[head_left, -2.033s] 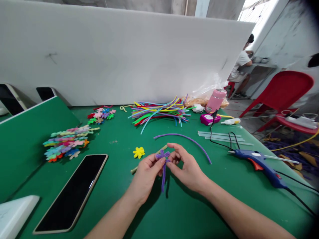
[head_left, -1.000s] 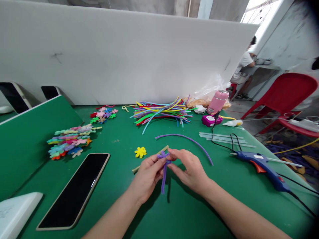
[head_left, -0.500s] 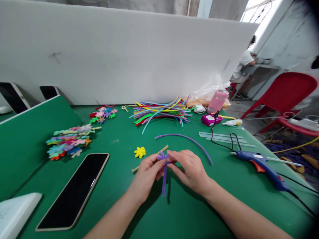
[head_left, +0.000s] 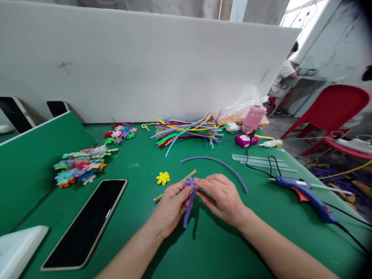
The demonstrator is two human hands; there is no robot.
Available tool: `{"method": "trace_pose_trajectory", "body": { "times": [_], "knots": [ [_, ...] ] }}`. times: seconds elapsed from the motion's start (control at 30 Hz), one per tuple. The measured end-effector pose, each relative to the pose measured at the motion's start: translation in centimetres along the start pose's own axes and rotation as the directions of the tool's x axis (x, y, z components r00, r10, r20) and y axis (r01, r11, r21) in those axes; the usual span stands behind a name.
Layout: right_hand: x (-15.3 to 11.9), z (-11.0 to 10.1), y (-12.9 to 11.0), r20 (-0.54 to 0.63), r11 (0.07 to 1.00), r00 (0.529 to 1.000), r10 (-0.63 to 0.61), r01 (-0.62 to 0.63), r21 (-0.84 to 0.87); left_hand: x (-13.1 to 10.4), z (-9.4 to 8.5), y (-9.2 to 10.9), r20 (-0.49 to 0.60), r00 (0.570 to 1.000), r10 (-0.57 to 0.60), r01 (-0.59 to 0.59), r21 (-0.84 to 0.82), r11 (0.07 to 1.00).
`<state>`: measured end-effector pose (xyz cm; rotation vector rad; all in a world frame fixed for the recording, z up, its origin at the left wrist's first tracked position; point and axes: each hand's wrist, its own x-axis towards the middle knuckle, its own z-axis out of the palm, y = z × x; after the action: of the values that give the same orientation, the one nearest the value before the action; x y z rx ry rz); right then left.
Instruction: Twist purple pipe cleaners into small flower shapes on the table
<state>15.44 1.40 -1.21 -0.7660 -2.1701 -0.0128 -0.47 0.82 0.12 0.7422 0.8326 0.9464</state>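
A purple pipe cleaner [head_left: 188, 209], bent into small loops at its top, is pinched between both hands, its straight tail hanging down toward me. My left hand [head_left: 173, 203] grips it from the left with thumb and fingers. From the right, my right hand [head_left: 222, 197] closes its fingertips on the same loops. Behind my left hand lies a thin olive stick [head_left: 190, 174], partly hidden. A yellow flower [head_left: 163, 178] rests just beyond that hand. Past my right hand, a loose purple pipe cleaner [head_left: 221, 161] curves across the green table [head_left: 139, 155].
Colourful pipe cleaners [head_left: 188, 130] lie at the back, flower shapes [head_left: 81, 164] and a phone [head_left: 87, 221] at left. On the right are a blue glue gun [head_left: 308, 197], glue sticks [head_left: 261, 161], a pink bottle [head_left: 254, 118] and a magenta box [head_left: 246, 140]. A person [head_left: 281, 79] sits far off.
The purple tail has swung a little to the left at its lower end. Both hands keep their pinch on the loops, with only slight finger shifts.
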Motion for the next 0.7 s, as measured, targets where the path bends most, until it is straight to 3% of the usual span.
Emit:
{"method": "trace_pose_trajectory", "body": {
  "times": [0.27, 0.43, 0.53, 0.7],
  "knots": [
    [0.2, -0.2, -0.2, 0.031, 1.0, 1.0, 0.001, -0.002, 0.028, -0.1, 0.2, 0.1, 0.031, 0.999, 0.04, -0.041, 0.046, 0.998],
    [0.3, 0.0, -0.8, 0.021, 0.95, 0.983, 0.181, -0.181, 0.254, -0.2, 0.0, 0.0, 0.047, 0.987, 0.152, -0.159, 0.239, 0.958],
    [0.5, 0.3, -1.3, 0.098, 0.791, 0.919, 0.382, -0.38, 0.479, -0.3, 0.0, 0.1, 0.073, 0.964, 0.257, -0.264, 0.418, 0.869],
    [1.3, 0.0, -2.0, 0.359, 0.328, 0.697, 0.621, -0.647, 0.688, -0.7, 0.0, 0.2, 0.179, 0.905, 0.385, -0.393, 0.699, 0.597]
  ]
}}
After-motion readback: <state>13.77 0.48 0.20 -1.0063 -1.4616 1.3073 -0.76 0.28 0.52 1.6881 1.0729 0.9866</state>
